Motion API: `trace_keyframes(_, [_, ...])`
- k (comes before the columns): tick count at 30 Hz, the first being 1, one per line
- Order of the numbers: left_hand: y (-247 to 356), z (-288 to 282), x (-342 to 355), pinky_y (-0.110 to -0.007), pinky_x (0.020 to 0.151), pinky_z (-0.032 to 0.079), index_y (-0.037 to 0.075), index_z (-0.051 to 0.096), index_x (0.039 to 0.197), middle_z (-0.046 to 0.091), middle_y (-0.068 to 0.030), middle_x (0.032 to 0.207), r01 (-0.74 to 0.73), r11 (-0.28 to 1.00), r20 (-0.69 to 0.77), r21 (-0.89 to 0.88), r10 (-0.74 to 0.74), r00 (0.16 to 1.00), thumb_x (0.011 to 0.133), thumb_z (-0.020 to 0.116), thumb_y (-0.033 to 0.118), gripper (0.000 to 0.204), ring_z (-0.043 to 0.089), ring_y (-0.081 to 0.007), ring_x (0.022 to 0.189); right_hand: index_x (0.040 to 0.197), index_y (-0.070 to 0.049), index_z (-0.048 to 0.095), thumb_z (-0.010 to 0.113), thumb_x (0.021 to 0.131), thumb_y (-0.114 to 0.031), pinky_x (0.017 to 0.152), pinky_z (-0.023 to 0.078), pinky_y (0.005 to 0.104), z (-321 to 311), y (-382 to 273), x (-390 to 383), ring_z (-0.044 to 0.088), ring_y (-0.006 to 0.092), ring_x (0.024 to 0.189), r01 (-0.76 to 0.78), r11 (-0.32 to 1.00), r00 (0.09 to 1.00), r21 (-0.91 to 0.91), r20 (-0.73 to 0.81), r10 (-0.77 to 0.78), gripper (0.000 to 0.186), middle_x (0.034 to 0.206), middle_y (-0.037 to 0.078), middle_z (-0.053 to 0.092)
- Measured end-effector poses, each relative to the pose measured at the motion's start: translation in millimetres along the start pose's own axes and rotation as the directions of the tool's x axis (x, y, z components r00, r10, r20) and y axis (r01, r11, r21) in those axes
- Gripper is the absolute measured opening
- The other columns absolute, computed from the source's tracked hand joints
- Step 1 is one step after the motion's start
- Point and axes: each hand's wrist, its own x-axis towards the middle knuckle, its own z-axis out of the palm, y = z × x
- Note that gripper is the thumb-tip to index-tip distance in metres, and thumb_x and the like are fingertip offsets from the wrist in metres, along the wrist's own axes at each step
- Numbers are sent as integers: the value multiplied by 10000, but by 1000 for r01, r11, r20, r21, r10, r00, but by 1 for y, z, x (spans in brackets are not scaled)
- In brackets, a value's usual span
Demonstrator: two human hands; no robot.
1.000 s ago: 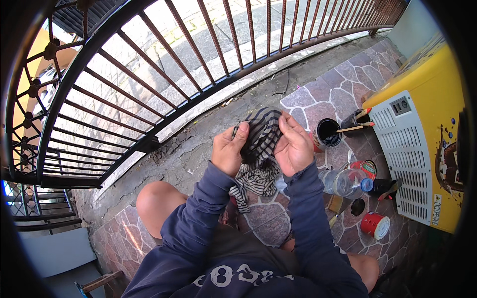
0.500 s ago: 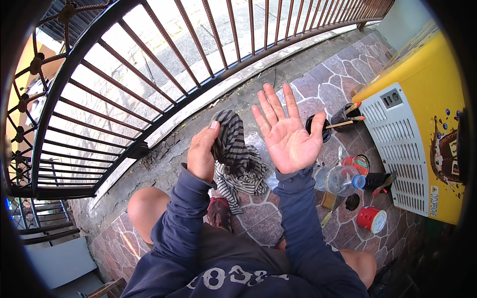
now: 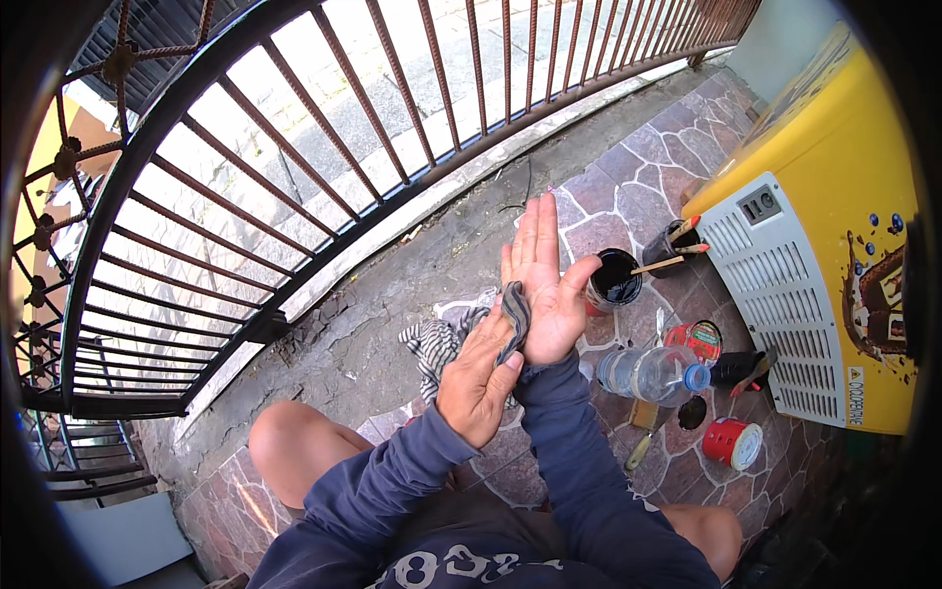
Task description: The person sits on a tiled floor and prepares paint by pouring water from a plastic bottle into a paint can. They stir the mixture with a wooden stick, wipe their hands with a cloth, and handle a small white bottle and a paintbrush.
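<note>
My left hand (image 3: pixel 479 383) grips a striped dark rag (image 3: pixel 515 317) and presses it against the side of my right hand (image 3: pixel 545 299). My right hand is open, palm up, fingers stretched forward. More of the striped cloth (image 3: pixel 430 348) hangs or lies beneath my hands. Right of them is a can of black paint (image 3: pixel 613 280) with a stick across its rim, beside a black container (image 3: pixel 672 250) with brushes.
A clear plastic bottle (image 3: pixel 640 375), red lid (image 3: pixel 693 342), black cup (image 3: pixel 736 369), brush (image 3: pixel 642 432) and red tin (image 3: pixel 730 445) lie on the stone tiles (image 3: pixel 633 196). A yellow cooler (image 3: pixel 814 147) stands at right; a curved metal railing (image 3: pixel 343 231) runs across the top and left.
My right hand let go of the rag and opened. My left hand has since moved right and down, bringing the rag onto the open right hand.
</note>
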Motion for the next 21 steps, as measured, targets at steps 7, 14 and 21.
trace_keyframes(7, [-9,-11,3,-350,969,426,-89,643,1099,680,-150,1065,289,706,-210,-646,-529,822,957,481,136,312,606,-201,1058,1545,-67,79,129,870,-790,1126,-74,567,-7,1,12,-74,397,1462,273,731,962,-625,184,-201,990,1596,215,-24])
trace_keyframes(14, [-17,-51,27,-420,1107,339,1,430,1388,510,-137,1396,92,40,76,-995,-302,950,1020,383,272,460,463,-278,1303,1536,-87,199,183,875,-777,1030,1,747,30,29,-42,21,592,1397,325,373,938,-869,347,-10,956,1555,325,35])
trace_keyframes(21, [-3,-35,27,-433,1108,339,14,385,1425,472,-147,1422,264,145,168,-954,-472,866,1034,366,326,501,444,-290,1316,1517,-146,292,214,875,-773,995,49,783,16,11,-22,47,611,1382,246,247,969,-937,240,-57,900,1543,336,69])
